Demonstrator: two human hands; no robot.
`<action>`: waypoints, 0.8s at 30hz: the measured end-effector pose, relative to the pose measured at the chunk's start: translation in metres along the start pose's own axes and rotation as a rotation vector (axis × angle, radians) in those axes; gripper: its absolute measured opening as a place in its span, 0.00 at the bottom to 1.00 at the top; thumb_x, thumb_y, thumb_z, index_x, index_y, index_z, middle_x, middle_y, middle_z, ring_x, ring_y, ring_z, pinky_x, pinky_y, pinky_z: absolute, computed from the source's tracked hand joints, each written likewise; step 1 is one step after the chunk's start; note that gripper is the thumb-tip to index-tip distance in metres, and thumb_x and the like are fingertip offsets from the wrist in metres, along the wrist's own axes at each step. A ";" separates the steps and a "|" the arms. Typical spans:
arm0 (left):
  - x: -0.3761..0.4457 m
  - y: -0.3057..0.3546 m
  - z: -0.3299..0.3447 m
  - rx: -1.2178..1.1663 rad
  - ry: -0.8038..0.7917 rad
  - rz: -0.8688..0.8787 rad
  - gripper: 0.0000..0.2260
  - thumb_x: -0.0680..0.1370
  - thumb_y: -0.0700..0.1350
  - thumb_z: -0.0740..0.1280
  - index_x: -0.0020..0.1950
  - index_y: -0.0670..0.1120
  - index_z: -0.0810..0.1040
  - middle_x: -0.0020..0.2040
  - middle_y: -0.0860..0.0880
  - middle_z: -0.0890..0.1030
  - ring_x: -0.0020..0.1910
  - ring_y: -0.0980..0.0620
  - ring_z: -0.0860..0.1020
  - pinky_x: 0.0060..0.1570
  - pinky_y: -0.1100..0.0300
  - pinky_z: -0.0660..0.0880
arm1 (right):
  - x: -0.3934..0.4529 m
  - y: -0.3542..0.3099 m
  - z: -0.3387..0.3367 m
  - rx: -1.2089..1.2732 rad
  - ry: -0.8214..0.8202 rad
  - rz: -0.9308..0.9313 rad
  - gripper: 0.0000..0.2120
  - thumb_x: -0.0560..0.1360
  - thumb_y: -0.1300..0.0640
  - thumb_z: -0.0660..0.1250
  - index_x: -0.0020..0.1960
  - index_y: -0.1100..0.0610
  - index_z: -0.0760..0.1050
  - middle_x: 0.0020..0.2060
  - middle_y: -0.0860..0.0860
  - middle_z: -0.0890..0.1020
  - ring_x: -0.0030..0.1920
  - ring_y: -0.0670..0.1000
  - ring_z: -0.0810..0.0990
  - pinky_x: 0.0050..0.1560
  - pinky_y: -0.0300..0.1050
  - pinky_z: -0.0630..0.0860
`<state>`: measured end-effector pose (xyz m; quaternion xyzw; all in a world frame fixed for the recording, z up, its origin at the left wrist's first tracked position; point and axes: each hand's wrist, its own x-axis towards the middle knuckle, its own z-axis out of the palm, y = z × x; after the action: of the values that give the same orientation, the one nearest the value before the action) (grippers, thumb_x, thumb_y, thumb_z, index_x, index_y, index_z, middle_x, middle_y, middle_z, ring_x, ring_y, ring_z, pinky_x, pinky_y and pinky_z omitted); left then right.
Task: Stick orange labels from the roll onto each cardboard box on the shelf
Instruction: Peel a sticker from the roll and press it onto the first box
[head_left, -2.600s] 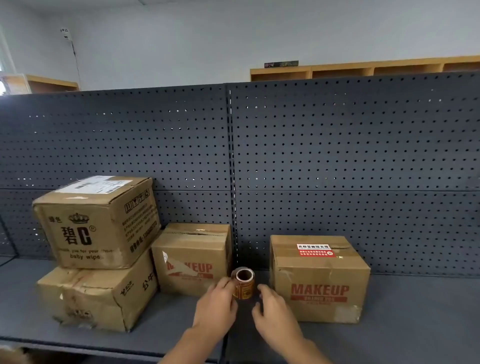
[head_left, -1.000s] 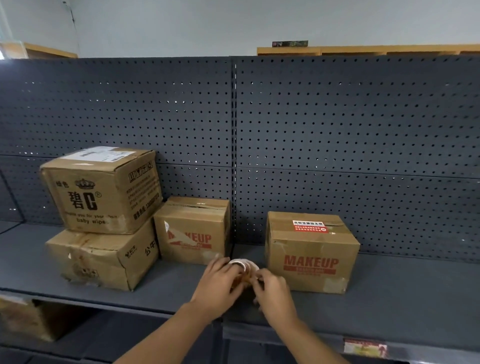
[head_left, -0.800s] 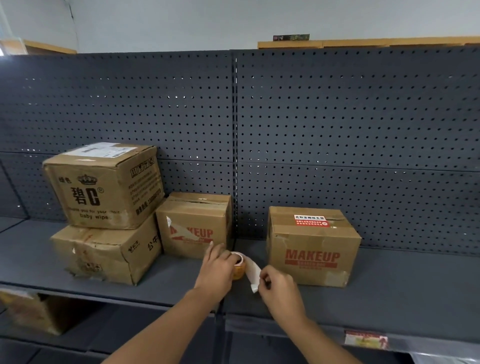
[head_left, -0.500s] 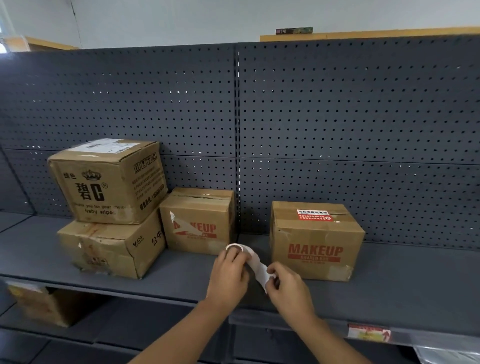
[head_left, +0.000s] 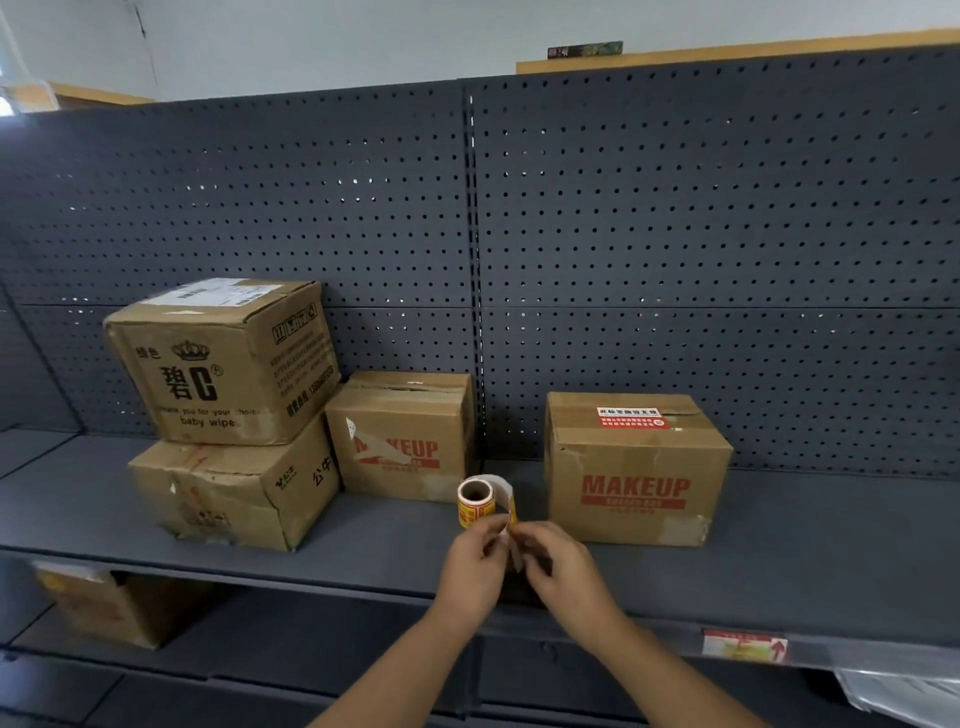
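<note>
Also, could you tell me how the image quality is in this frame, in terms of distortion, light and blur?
Head view: wide-angle distortion bows the pegboard top and the shelf edge; lighting is dim and even, with light showing through some pegboard holes; the left hand and right hand at the roll look soft; the right box print reads sharply; the edges smear.

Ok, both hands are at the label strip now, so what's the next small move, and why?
Probably peel one orange label free of the strip: the left hand and right hand pinch the strip's loose end below the roll, and no label looks free yet.
</note>
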<state>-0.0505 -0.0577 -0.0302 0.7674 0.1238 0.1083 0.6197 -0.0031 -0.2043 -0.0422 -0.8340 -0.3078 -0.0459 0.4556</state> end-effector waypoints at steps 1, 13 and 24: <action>-0.001 -0.001 0.000 -0.071 0.046 -0.022 0.10 0.83 0.37 0.66 0.59 0.49 0.83 0.52 0.50 0.87 0.55 0.51 0.85 0.60 0.47 0.82 | 0.001 0.000 0.001 -0.009 0.005 -0.019 0.19 0.77 0.68 0.68 0.63 0.52 0.81 0.56 0.42 0.80 0.58 0.39 0.80 0.61 0.37 0.77; -0.010 0.006 -0.001 -0.318 0.115 -0.106 0.05 0.81 0.40 0.70 0.56 0.43 0.84 0.48 0.45 0.88 0.50 0.47 0.87 0.56 0.47 0.84 | 0.008 -0.013 0.005 0.016 0.101 -0.013 0.08 0.79 0.60 0.72 0.56 0.51 0.84 0.47 0.44 0.82 0.49 0.42 0.81 0.50 0.41 0.80; -0.011 0.008 -0.001 -0.215 0.090 -0.071 0.05 0.82 0.43 0.69 0.52 0.48 0.86 0.50 0.48 0.87 0.53 0.49 0.85 0.59 0.46 0.82 | 0.014 -0.016 -0.002 0.080 0.143 -0.023 0.05 0.79 0.61 0.71 0.53 0.55 0.84 0.50 0.43 0.80 0.52 0.43 0.81 0.52 0.38 0.79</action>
<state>-0.0610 -0.0615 -0.0226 0.6861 0.1663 0.1331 0.6956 -0.0004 -0.1931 -0.0242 -0.8062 -0.2858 -0.0983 0.5086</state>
